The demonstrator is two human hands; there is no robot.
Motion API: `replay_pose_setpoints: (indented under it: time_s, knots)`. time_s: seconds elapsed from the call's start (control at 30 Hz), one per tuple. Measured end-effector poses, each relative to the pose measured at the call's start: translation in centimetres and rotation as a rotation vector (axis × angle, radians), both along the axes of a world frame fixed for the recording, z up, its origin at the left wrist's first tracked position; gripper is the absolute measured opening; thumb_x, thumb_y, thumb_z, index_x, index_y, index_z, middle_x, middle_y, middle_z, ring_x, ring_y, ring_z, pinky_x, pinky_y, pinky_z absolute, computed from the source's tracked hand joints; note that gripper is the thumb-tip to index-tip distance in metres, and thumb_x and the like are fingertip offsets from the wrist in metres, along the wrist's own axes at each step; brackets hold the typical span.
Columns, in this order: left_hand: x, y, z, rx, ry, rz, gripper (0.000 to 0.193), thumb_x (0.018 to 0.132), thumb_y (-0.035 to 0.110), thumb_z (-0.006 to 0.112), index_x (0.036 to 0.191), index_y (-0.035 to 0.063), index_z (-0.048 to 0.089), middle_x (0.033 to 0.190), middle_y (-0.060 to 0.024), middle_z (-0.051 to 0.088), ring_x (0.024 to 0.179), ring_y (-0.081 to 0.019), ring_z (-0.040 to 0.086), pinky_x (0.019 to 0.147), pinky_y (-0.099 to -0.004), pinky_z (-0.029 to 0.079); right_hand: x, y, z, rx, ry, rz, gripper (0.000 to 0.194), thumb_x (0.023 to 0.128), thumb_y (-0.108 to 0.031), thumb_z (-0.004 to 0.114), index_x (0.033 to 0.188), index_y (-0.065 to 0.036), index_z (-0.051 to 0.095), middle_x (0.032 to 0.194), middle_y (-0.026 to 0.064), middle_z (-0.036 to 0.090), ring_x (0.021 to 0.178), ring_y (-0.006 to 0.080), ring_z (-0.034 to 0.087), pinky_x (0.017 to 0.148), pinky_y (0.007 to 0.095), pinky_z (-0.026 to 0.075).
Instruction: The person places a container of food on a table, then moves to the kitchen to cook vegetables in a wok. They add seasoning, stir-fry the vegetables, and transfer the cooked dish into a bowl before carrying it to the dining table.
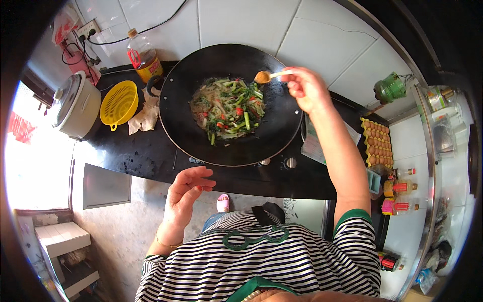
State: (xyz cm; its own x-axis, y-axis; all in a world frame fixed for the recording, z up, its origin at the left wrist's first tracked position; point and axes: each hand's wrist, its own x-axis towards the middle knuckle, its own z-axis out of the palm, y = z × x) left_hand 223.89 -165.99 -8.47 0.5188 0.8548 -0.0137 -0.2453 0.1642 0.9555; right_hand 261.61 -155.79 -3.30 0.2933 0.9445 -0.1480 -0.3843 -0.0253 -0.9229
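Observation:
My right hand grips the pale handle of a small spoon over the right side of a large black wok. A heap of brown seasoning powder fills the spoon's bowl. In the wok lies a stir-fry of chopped green stalks and leaves, translucent noodles and red pieces. My left hand holds nothing; its fingers are partly bent and apart, in front of the stove's near edge.
Left of the wok are an oil bottle, a cloth, a yellow plastic colander and a rice cooker. To the right stand a tray of eggs and several bottles. A stove knob sits below the wok's rim.

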Motion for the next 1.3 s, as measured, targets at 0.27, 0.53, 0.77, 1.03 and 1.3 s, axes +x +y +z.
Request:
replay_pose_setpoints:
  time_s: [0.27,0.53,0.77,1.03,1.3]
  knots:
    - [-3.4,1.8,-0.7,-0.080,-0.056,0.030,0.037,0.092,0.004,0.050,0.128,-0.0007,0.049,0.125,-0.0149,0.057,0.106,-0.0215,0.061,0.092,-0.0344,0.046,-3.8,5.8,0.4,0.026,-0.071,0.036,0.013,0.087,-0.006,0.057,0.089,0.005,0.062,0.073,0.0137,0.063,0.051,0.0076,0.046,0.038,0.0187,0.030]
    - [-3.1,2.9,-1.0,-0.059,-0.043,0.016,0.036,0.093,0.009,0.051,0.128,0.0006,0.050,0.123,-0.0175,0.058,0.104,-0.0242,0.062,0.091,-0.0366,0.048,0.6,3.1,2.5,0.117,-0.093,-0.179,0.018,0.090,-0.007,0.053,0.095,0.008,0.061,0.078,0.0140,0.063,0.054,0.0070,0.045,0.040,0.0181,0.030]
    - [-2.9,3.7,-1.1,-0.060,-0.061,-0.020,0.036,0.093,0.010,0.051,0.127,0.0004,0.050,0.123,-0.0175,0.058,0.103,-0.0243,0.063,0.091,-0.0371,0.048,0.1,-0.3,1.9,-0.047,-0.237,-0.046,0.020,0.093,-0.011,0.052,0.099,0.006,0.061,0.080,0.0128,0.064,0.052,0.0051,0.043,0.039,0.0154,0.030]
    - [-3.4,4.3,-0.7,-0.086,-0.080,-0.039,0.037,0.091,0.005,0.049,0.128,-0.0017,0.048,0.125,-0.0156,0.057,0.106,-0.0220,0.061,0.093,-0.0349,0.047,-2.8,4.0,0.9,0.142,-0.171,-0.013,0.021,0.093,-0.011,0.052,0.099,0.007,0.061,0.080,0.0135,0.063,0.052,0.0052,0.045,0.038,0.0172,0.029]
    - [-3.7,4.2,-0.8,-0.090,-0.059,-0.019,0.038,0.091,0.006,0.050,0.128,-0.0017,0.049,0.124,-0.0159,0.058,0.106,-0.0222,0.061,0.093,-0.0349,0.047,-2.4,2.3,1.8,0.100,-0.232,-0.047,0.019,0.092,-0.009,0.051,0.096,0.006,0.062,0.076,0.0125,0.064,0.050,0.0060,0.045,0.040,0.0184,0.030]
